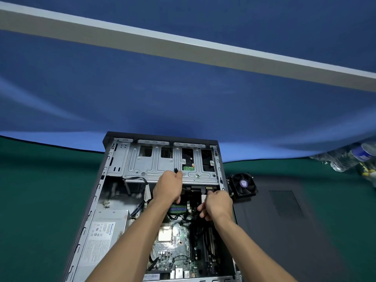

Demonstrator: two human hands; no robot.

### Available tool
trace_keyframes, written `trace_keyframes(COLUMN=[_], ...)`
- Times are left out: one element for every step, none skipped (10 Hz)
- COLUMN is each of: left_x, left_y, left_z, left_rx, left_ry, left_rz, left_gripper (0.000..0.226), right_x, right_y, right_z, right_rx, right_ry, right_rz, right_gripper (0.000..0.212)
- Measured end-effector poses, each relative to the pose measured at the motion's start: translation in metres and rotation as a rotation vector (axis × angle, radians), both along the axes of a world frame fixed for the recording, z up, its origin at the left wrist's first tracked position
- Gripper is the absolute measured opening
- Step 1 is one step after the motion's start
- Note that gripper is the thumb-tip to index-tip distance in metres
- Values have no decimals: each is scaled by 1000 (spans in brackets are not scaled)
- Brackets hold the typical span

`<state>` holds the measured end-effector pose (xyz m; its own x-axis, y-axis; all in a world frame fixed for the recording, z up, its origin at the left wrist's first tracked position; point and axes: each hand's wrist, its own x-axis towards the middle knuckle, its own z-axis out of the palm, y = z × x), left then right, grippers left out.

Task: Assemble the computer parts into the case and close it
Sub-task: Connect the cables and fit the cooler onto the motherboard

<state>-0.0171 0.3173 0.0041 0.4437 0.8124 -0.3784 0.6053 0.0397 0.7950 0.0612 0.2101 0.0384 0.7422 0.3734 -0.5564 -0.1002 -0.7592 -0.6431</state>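
Left hand (169, 187) curls round a black cable plug (176, 170) at the drive cage's (154, 165) near edge; right hand (218, 204) pinches a small connector just below that cage, right side. Open case (97, 200) lies flat on the green table (40, 200), long axis running near to far, motherboard (177, 249) facing up. Side panel (284, 220) and fan (243, 185) wait to its right.

The tabletop (40, 200) is dark green, the backdrop cloth (183, 98) behind it blue with a pale grey band (183, 49) across. The case (114, 180) is silver-grey inside with a black rim. The circuit board (179, 251) is green; the fan (243, 185) black with a purple centre label; the side panel (284, 220) dark grey.
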Motion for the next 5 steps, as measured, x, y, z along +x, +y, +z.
trace_keyframes(left_x=[2,4,4,3,4], left_y=[3,5,4,5,4], left_z=[-3,-6,-7,-7,-7], left_rx=[18,26,22,17,17], left_ry=[4,12,15,19,26], left_rz=[32,39,37,37,36], left_gripper=[51,49,50,50,50], right_x=[-3,-5,-5,-8,-10], right_y=[2,3,4,5,5], right_z=[-4,-7,-13,-19,-22], right_rx=[-43,-62,-96,-149,-168], right_ry=[-55,-110,-180,-236,-275], right_rz=[9,2,13,11,8], right_gripper=[39,36,34,35,35])
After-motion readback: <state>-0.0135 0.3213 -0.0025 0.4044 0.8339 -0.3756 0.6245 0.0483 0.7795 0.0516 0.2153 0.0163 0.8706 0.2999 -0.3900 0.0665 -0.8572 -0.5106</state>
